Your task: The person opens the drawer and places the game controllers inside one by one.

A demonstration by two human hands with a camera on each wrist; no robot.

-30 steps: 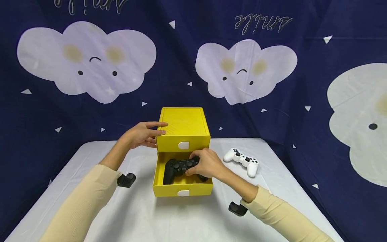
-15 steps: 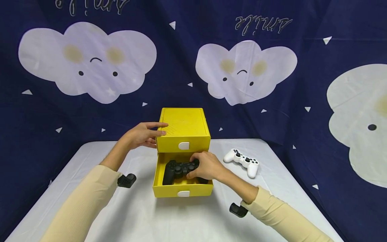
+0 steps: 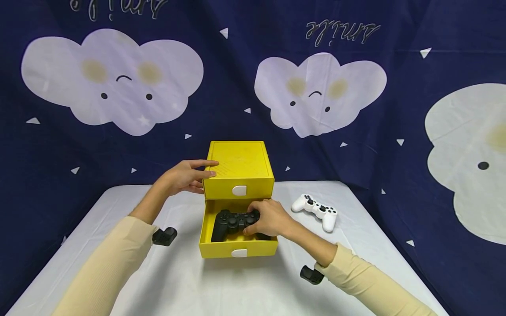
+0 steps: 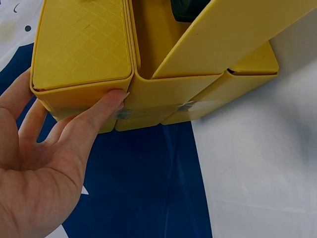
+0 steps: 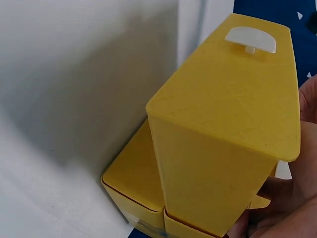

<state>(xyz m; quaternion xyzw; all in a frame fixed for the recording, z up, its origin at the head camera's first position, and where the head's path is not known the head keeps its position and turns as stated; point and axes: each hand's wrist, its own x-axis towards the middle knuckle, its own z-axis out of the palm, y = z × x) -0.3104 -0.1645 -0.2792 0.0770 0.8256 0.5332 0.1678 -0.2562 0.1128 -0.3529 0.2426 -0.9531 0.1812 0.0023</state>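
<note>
One black controller [image 3: 229, 221], inside the pulled-out yellow drawer [image 3: 213, 251], flat on its floor or slightly raised, cannot tell which; left half plain to see, right end mostly covered; around that right end, in a grasp with thumb in front and fingers beyond, the right hand [image 3: 272, 218]; above the drawer, at the yellow box [image 3: 239, 160], the left hand [image 3: 182, 177], with straight fingers against the left edge and side, clasping nothing, probably steadying; already done, judging by the layout: opening of the drawer; not yet done: release of the black controller and closing of the drawer; cannot tell whether being set down or picked up; to the right of the box and apart from it, on the white tablecloth [image 3: 237, 285], a white controller [image 3: 316, 210], untouched by either hand; behind everything, a dark blue backdrop [image 3: 229, 87] with pale clouds [image 3: 112, 81].
</note>
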